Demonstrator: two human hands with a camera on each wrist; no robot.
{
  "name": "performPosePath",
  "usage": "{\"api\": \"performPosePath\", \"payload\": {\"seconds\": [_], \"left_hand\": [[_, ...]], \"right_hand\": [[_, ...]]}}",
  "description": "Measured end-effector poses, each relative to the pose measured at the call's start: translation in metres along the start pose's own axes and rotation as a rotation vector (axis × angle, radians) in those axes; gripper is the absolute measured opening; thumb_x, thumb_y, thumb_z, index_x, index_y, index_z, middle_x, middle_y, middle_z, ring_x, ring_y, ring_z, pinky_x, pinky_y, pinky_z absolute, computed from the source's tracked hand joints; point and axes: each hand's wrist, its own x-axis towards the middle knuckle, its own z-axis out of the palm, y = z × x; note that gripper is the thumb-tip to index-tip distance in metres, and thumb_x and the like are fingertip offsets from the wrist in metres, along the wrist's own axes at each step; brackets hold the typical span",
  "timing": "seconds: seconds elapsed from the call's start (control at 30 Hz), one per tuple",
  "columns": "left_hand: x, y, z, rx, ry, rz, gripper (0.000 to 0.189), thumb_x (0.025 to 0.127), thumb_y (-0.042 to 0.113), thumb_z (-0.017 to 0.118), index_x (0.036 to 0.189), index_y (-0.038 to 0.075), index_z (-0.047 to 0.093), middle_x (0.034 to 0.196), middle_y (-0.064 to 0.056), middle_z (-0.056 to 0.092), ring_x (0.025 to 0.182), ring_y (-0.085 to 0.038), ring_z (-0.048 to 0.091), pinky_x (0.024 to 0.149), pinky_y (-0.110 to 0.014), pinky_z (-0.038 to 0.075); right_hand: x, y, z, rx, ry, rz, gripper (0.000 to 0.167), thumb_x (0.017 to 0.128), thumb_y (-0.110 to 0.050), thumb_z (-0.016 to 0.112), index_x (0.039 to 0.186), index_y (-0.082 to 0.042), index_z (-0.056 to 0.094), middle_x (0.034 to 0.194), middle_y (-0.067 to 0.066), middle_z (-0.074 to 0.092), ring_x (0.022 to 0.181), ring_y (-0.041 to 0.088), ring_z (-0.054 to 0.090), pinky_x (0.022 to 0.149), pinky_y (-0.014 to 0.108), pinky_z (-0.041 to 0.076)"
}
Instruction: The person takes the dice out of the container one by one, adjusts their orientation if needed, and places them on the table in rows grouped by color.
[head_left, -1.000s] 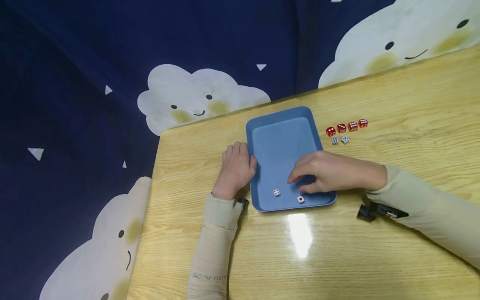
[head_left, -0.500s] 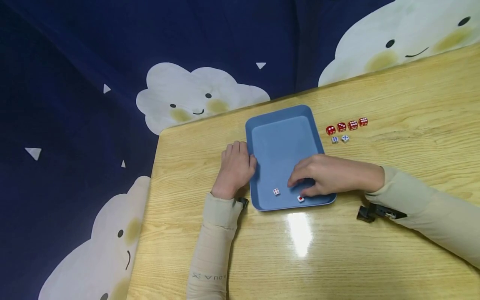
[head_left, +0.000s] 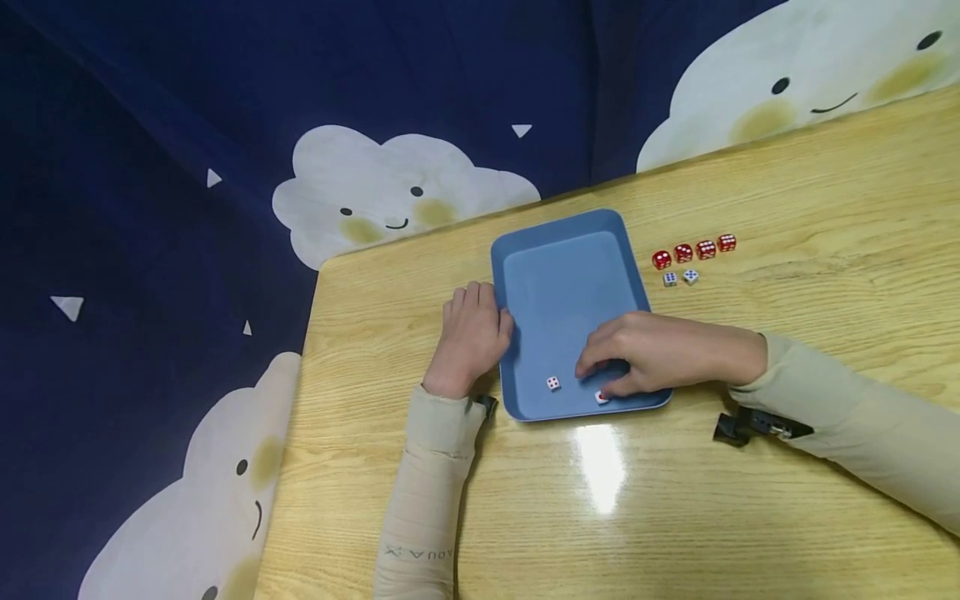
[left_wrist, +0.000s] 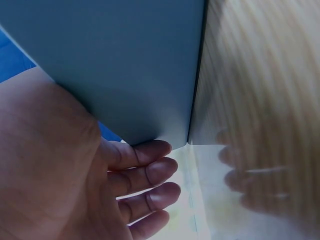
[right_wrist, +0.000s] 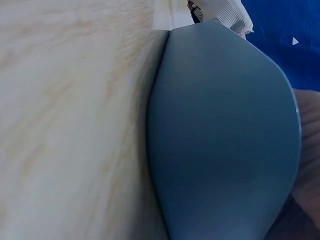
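In the head view, a blue tray (head_left: 570,287) stands on the wooden table. My left hand (head_left: 471,337) holds its left wall, thumb over the rim. The left wrist view shows that hand's fingers (left_wrist: 160,172) outside the wall; the thumb is hidden. My right hand (head_left: 637,350) reaches over the right rim into the tray. Its thumb tip touches or covers part of a white die with a red pip (head_left: 601,398); the index fingertip is apart from it. Another white die with red pips (head_left: 553,383) lies left of it. In the right wrist view the tray wall hides most of the right hand.
Right of the tray, several red dice stand in a row, one red die (head_left: 706,249) among them. Below them lie two white dice with blue pips, a left die (head_left: 670,279) and a right die (head_left: 691,276). A dark blue cloud-patterned curtain (head_left: 450,75) hangs behind the table (head_left: 525,517).
My right hand has shifted slightly towards the near side, and its thumb has come down onto the right-hand white die. The left hand and tray have stayed put.
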Motion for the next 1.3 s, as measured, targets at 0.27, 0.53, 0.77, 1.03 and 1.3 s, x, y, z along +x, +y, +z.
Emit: {"api": "performPosePath", "payload": {"seconds": [0.27, 0.53, 0.77, 1.03, 1.3], "left_hand": [[0.0007, 0.0006, -0.0005, 0.0, -0.014, -0.005, 0.034, 0.106, 0.027, 0.038, 0.125, 0.001, 0.05, 0.113, -0.014, 0.052, 0.103, -0.032, 0.045, 0.093, -0.045, 0.04], [0.0006, 0.0, 0.0, 0.001, -0.015, -0.004, 0.034, 0.106, 0.027, 0.038, 0.125, 0.001, 0.05, 0.113, -0.014, 0.052, 0.103, -0.032, 0.045, 0.093, -0.044, 0.04], [0.001, -0.0005, 0.0, -0.001, -0.019, -0.005, 0.035, 0.106, 0.027, 0.038, 0.126, 0.001, 0.05, 0.114, -0.014, 0.052, 0.103, -0.032, 0.045, 0.093, -0.044, 0.04], [0.0016, -0.0007, -0.0001, 0.003, -0.016, -0.003, 0.035, 0.106, 0.027, 0.038, 0.126, 0.001, 0.05, 0.114, -0.014, 0.053, 0.103, -0.032, 0.045, 0.093, -0.044, 0.04], [0.0003, -0.0003, -0.0006, 0.001, -0.008, 0.003, 0.034, 0.106, 0.026, 0.039, 0.125, 0.0, 0.051, 0.114, -0.015, 0.053, 0.103, -0.032, 0.046, 0.093, -0.045, 0.041]], "right_hand": [[0.0, 0.0009, 0.0007, 0.008, -0.009, 0.005, 0.022, 0.086, -0.023, 0.083, 0.108, -0.021, 0.078, 0.103, -0.01, 0.078, 0.097, 0.005, 0.072, 0.085, 0.033, 0.06], [0.0004, 0.0021, 0.0011, 0.017, -0.002, 0.004, 0.021, 0.087, -0.022, 0.083, 0.107, -0.021, 0.078, 0.102, -0.01, 0.078, 0.096, 0.004, 0.072, 0.084, 0.032, 0.06], [0.0002, 0.0015, 0.0017, 0.016, -0.01, 0.012, 0.021, 0.087, -0.027, 0.083, 0.107, -0.022, 0.078, 0.102, -0.011, 0.077, 0.096, 0.004, 0.071, 0.083, 0.032, 0.059], [0.001, 0.0005, 0.0028, -0.005, -0.012, 0.012, 0.021, 0.087, -0.026, 0.083, 0.107, -0.021, 0.078, 0.101, -0.011, 0.077, 0.096, 0.004, 0.071, 0.085, 0.033, 0.059], [0.0004, -0.0005, 0.0031, 0.0, -0.011, 0.009, 0.02, 0.088, -0.022, 0.081, 0.107, -0.021, 0.078, 0.102, -0.01, 0.078, 0.096, 0.005, 0.072, 0.085, 0.032, 0.06]]}}
